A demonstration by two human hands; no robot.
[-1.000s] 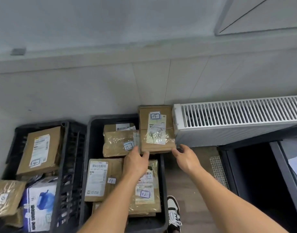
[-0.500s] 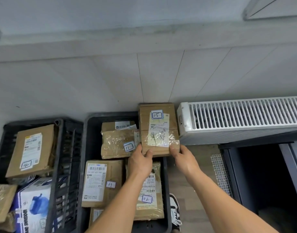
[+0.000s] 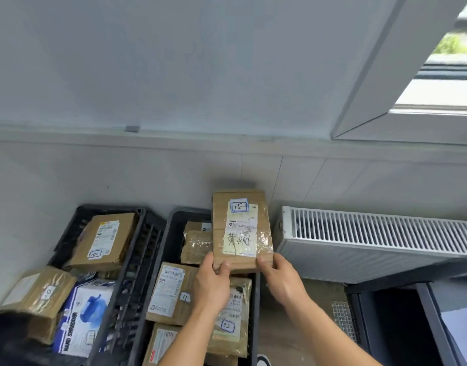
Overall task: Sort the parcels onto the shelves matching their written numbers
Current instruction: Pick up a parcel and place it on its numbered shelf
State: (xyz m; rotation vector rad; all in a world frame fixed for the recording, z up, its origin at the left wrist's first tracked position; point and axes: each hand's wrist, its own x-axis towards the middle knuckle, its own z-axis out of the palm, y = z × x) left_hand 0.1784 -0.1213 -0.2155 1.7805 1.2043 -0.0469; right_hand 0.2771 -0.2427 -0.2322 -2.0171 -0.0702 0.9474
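Cardboard parcel (image 3: 241,228) (tagged 15), left hand (image 3: 211,283), right hand (image 3: 282,281)

Left hand (image 3: 210,286) hides part of parcel marked 02 (image 3: 236,313); fine print unreadable on parcel marked 15 (image 3: 241,228); shoe (image 3: 262,361) cropped at 6 o'clock.

Indoor parcel-sorting rm: black crates (image 3: 145,249) w/ numbered parcels (image 3: 105,241), wall radiator (image 3: 372,233), window (image 3: 438,93).

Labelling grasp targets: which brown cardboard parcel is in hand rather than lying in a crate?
The flat brown cardboard parcel marked 15, gripped at its lower edge by the left hand and right hand. The others lie in the black plastic crates.
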